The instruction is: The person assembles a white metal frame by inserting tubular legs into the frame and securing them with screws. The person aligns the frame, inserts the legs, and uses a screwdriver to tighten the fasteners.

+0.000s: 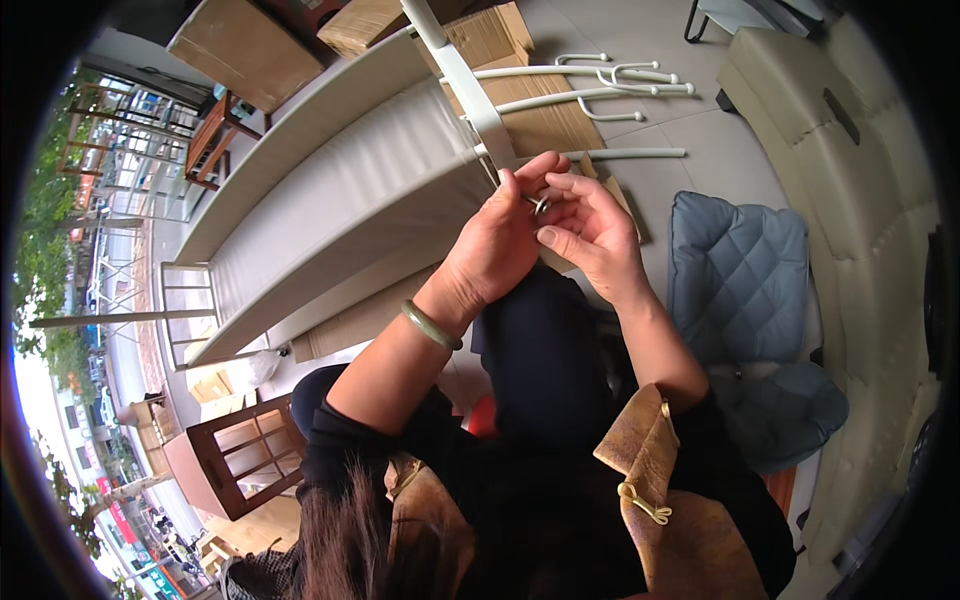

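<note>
Both hands meet in front of the chest, fingertips together. Left hand (497, 243): fingers pinched narrow around a small metal ring (540, 205) (a washer or nut; too small to tell which). A green bangle (431, 326) sits on that wrist. Right hand (590, 228): thumb and forefinger curled in close, touching the same small ring from the other side, the remaining fingers loosely bent.

Just beyond the fingertips, a white metal bar (468, 85) runs away from the hands, its lower end right beside the ring. To the left of the hands lies a long pale cushioned panel (345, 190), tilted, with a white frame edge.

Past the hands, white metal rods (590, 88) lie on flattened cardboard (545, 128) on the floor. To the right of the right hand, a blue quilted seat cushion (738, 275). Below the left forearm, a dark wooden chair frame (245, 455).
</note>
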A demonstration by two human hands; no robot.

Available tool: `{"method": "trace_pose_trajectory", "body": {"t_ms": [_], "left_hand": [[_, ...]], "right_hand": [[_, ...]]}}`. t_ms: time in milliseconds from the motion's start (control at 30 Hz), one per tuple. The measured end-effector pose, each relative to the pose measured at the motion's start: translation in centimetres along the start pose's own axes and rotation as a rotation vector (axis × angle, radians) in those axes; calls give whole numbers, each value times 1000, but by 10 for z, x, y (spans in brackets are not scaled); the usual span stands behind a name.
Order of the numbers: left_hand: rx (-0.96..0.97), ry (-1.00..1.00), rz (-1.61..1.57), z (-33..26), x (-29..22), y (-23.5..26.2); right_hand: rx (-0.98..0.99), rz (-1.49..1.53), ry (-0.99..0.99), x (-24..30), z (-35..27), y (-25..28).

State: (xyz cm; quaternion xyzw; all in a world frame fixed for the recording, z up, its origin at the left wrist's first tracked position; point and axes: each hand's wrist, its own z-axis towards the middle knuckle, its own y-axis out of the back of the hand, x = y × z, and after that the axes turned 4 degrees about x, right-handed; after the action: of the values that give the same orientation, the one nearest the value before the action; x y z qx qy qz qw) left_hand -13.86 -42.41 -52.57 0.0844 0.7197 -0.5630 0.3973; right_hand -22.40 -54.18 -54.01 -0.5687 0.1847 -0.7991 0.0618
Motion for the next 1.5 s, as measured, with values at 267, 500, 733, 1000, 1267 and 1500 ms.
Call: {"method": "trace_pose_trajectory", "body": {"t_ms": [267, 500, 733, 1000, 1267, 1500], "left_hand": [[-37, -6, 105, 5, 1, -7], [-67, 269, 253, 41, -16, -1], [-442, -380, 1480, 57, -89, 37], [-504, -256, 1323, 69, -68, 75], [-635, -231, 1374, 68, -65, 69], [-619, -261, 1409, 67, -64, 68]], "right_hand": [[-88, -112, 51, -10, 4, 1], [-166, -120, 68, -21, 16, 30], [-355, 277, -271, -114, 82, 107], [-285, 831, -438, -283, 169, 110], [-179, 936, -477, -322, 174, 96], [-128, 853, -498, -310, 187, 90]]}}
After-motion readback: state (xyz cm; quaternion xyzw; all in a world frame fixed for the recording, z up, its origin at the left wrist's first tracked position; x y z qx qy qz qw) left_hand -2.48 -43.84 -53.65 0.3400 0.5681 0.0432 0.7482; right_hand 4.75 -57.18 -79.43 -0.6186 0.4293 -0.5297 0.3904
